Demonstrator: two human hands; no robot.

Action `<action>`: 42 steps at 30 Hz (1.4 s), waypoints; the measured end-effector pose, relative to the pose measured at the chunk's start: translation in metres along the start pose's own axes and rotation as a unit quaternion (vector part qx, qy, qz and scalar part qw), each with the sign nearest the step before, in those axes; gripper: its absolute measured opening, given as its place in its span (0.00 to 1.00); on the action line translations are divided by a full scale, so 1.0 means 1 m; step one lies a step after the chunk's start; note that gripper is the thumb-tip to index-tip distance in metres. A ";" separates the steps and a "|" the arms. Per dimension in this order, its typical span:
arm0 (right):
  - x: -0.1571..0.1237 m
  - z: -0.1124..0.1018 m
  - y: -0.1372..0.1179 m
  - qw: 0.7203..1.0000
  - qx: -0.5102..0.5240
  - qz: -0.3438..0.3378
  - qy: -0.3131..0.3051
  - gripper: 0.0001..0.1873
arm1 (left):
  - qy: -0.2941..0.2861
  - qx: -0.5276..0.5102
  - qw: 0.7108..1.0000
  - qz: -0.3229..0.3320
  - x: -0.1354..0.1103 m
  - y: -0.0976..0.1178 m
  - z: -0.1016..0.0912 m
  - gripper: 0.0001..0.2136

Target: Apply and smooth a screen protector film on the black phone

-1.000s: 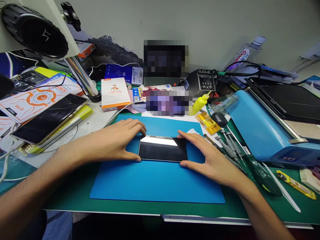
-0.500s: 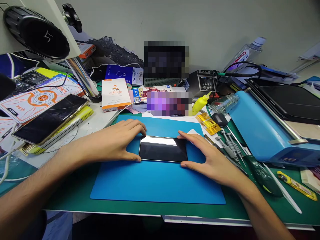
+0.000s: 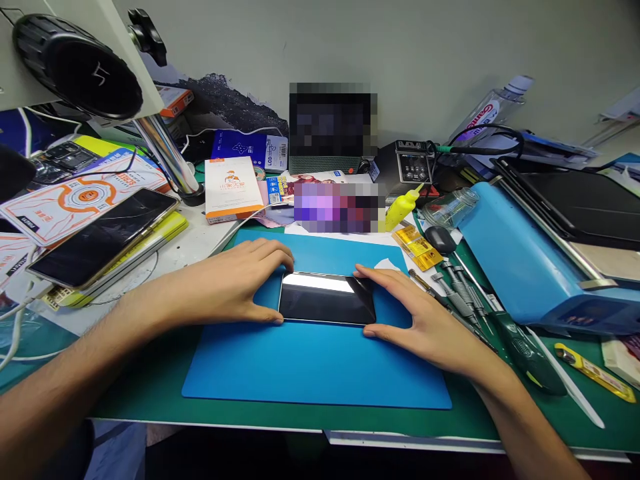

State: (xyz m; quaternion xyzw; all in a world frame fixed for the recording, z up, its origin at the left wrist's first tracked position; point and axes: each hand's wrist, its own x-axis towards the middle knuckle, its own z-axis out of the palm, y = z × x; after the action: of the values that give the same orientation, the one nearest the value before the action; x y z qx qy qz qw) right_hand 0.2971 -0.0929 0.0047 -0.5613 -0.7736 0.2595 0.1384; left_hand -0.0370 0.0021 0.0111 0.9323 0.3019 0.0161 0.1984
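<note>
A smartphone (image 3: 325,303) lies sideways on the blue mat (image 3: 315,367), its dark glossy screen up with a bright reflection along the far side. At its left end, my left hand (image 3: 250,280) grips the long edges, thumb on the near edge and fingers on the far one. My right hand (image 3: 415,310) holds the right end the same way, thumb at the near corner and index finger at the far corner. A small white scrap (image 3: 387,264) lies just beyond my right fingers.
To the right are several screwdrivers (image 3: 460,287), a green-handled tool (image 3: 533,350), a yellow cutter (image 3: 595,373) and a blue machine (image 3: 520,260). Another phone (image 3: 103,237) rests on a stack at left, below the microscope stand (image 3: 165,153). A white box (image 3: 233,187) and yellow bottle (image 3: 401,208) stand behind.
Almost nothing differs. Both hands keep their hold on the smartphone, and the whole view has shifted very slightly.
</note>
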 end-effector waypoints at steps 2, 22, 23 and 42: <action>0.000 0.000 0.001 1.000 -0.002 -0.004 0.000 0.42 | 0.001 0.009 1.000 0.007 0.000 0.001 0.000 0.31; -0.002 0.008 0.004 0.997 -0.005 -0.059 0.050 0.44 | 0.019 -0.150 0.988 -0.034 0.007 0.007 0.010 0.44; -0.002 0.009 0.004 0.997 -0.003 -0.059 0.053 0.45 | 0.021 -0.160 0.986 -0.032 0.007 0.007 0.010 0.49; -0.005 0.009 -0.001 0.995 -0.018 -0.072 0.074 0.46 | -0.049 -0.340 0.939 -0.032 0.013 0.002 -0.005 0.18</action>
State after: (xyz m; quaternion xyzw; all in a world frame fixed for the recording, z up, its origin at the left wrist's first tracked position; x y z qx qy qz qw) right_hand 0.2930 -0.1001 -0.0020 -0.5244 -0.8039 0.1932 0.2036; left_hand -0.0261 0.0095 0.0153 0.7990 0.2980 0.0661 0.5182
